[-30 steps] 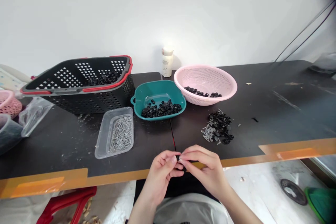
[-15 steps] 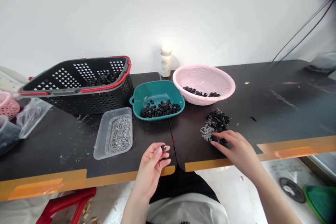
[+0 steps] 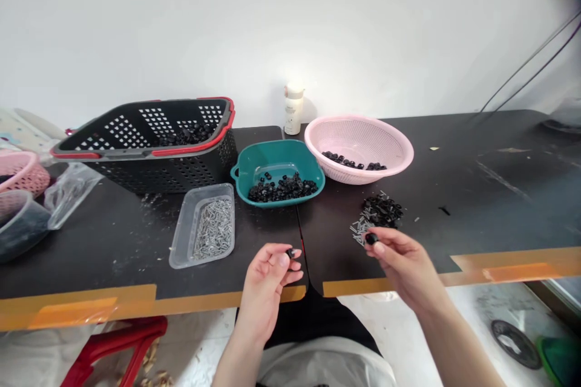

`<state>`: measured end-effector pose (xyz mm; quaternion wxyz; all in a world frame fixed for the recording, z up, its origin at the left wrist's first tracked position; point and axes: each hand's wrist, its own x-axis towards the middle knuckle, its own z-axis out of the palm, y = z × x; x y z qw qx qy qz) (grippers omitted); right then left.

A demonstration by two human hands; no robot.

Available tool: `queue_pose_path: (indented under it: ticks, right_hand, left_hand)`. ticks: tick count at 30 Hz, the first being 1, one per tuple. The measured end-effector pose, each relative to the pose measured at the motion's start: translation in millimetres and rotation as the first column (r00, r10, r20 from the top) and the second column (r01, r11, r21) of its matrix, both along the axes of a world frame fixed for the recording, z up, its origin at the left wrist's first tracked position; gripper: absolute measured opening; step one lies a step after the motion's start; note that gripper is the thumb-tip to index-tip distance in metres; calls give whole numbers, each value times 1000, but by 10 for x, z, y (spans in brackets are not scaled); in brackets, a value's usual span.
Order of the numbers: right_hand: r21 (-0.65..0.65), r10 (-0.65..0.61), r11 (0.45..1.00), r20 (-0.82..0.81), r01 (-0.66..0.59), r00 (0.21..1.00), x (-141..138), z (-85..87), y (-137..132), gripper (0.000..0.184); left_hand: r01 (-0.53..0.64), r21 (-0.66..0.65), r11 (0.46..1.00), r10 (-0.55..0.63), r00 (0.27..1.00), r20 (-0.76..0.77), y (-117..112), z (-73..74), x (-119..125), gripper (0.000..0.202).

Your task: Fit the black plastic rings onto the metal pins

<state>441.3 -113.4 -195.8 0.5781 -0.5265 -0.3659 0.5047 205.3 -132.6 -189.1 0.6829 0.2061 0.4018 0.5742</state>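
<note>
**Black plastic pieces pinched in both hands at a dark table**

The left hand (image 3: 265,278) is half closed, its thumb and fingertips pinching one small black piece (image 3: 290,253) over the table's near edge. The right hand (image 3: 403,266) pinches another small black piece (image 3: 371,239) between thumb and forefinger, just beside a loose heap of black pieces (image 3: 381,210) and silver screws (image 3: 358,232) on the dark table (image 3: 476,193). Farther along lie a teal tray (image 3: 279,154) of black pieces, a pink colander (image 3: 358,133) holding more, a clear plastic tray (image 3: 181,242) of screws, and a black perforated basket (image 3: 136,175) with red-trimmed rim and black pieces inside.
</note>
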Motion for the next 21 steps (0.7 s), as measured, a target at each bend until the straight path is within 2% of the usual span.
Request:
queue_pose_path:
  ticks: [1,3,6,8,12,16,21]
  right_hand:
    - [-17,52,998,-161,-56,986,-129,31,-15,31]
    - [-29,136,987,-378,-158,916,-386,89,-43,29]
    - [30,232,967,-517,-254,824,-679,153,-72,25]
    - [92,283,957,-523,-276,804,-793,173,-79,23]
    - [174,333,943,-440,-284,834,-892,185,-79,21]
    - [183,307,949,-351,-257,885,-929,185,-94,22]
    - [214,317,938,-223,-271,922,-940,135,-124,21]
  left_hand:
    - [-1,30,1000,1,1000,-17,-6,54,15,27]
    - [-10,97,995,16,998,-66,-31,165,45,23]
    - [-10,218,976,47,985,-163,-92,303,71,14]
    - [1,294,956,72,969,-235,-137,357,72,10]
    - [41,377,925,106,927,-361,-197,393,57,11]
    - [59,380,923,139,870,-473,-219,392,43,13]
    - [61,360,931,155,827,-541,-225,390,15,13]
